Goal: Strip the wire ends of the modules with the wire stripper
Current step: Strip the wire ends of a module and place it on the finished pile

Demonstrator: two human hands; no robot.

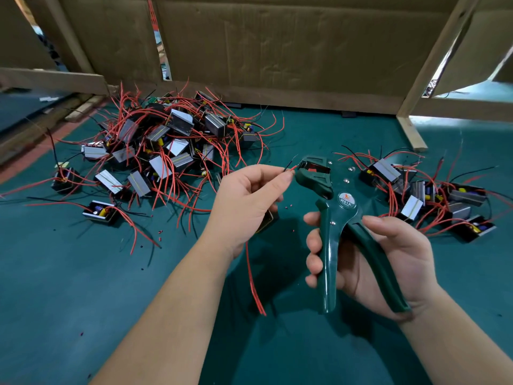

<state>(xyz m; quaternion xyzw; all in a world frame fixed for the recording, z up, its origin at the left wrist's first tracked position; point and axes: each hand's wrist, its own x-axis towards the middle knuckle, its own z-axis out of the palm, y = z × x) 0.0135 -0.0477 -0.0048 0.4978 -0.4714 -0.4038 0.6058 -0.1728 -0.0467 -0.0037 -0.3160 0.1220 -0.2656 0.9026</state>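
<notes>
Left hand [247,201] pinches a red wire end [292,168] at the wire stripper [347,202] mouth; right hand [394,259] grips its spread handles, squeeze likely next.

The left hand [244,201] hides nearly all of a module [268,221]. Whether the pinched wire [293,168] reaches inside the head of the stripper [337,190] is too small to tell.

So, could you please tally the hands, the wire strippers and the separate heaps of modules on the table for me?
Hands: 2, the left hand pinching a red wire, the right hand gripping the tool
Wire stripper: 1
Heaps of modules: 2, the large heap and the smaller heap
Total: 5
</notes>
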